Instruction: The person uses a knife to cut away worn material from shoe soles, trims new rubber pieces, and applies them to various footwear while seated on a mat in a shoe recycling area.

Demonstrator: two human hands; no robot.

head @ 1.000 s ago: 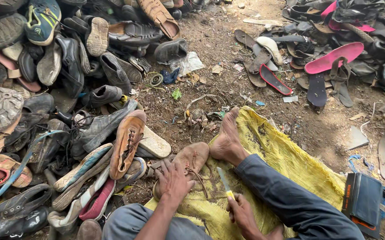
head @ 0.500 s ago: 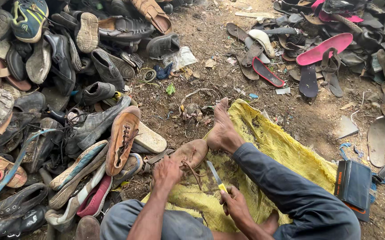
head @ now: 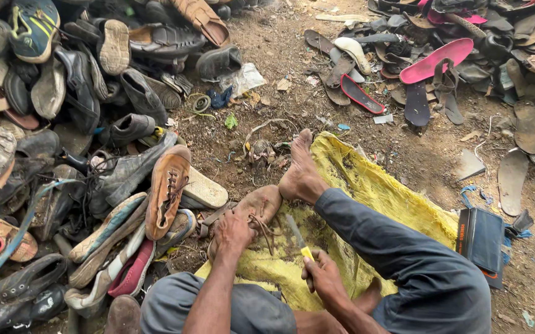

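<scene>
Shoe [head: 256,213] amid shoe heap [head: 82,124], yellow sack [head: 378,192]

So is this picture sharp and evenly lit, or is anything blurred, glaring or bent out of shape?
Head view: soft, even daylight with only faint shadows and no glare; the left hand on the brown shoe and the right hand holding the knife look fairly sharp; the shoe pile at the left edge looks slightly stretched and softer toward the corners.

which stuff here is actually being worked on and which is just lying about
In hand:
left hand pressing down the tan laced shoe
right hand gripping the yellow-handled knife
yellow sack underneath

Lying about:
shoe heap
pink sole
dark box
</scene>
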